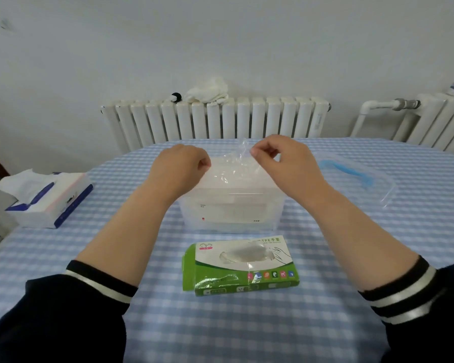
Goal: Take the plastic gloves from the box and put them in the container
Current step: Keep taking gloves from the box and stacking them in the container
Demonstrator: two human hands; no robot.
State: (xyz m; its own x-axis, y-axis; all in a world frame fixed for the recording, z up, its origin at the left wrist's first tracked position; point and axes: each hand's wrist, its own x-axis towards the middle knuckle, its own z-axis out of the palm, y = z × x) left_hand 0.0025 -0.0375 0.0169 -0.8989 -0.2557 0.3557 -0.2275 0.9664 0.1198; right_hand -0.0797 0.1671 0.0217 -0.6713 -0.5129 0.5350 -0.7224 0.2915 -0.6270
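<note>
Clear plastic glove (232, 163) stretched between our two hands right over the open container (231, 208) — left hand (180, 167) has its fingers curled in, pinching one edge, right hand (281, 159) pinches the other end between thumb and fingertips, a bit higher up. Glove's just above the container's rim, not inside yet. Green glove box (240, 265) lies flat on the checked tablecloth (247, 323) nearer to us, more gloves poking out its window. Container lid (357, 176) sits off to the right — tissue pack (47, 197) on the left.
</note>
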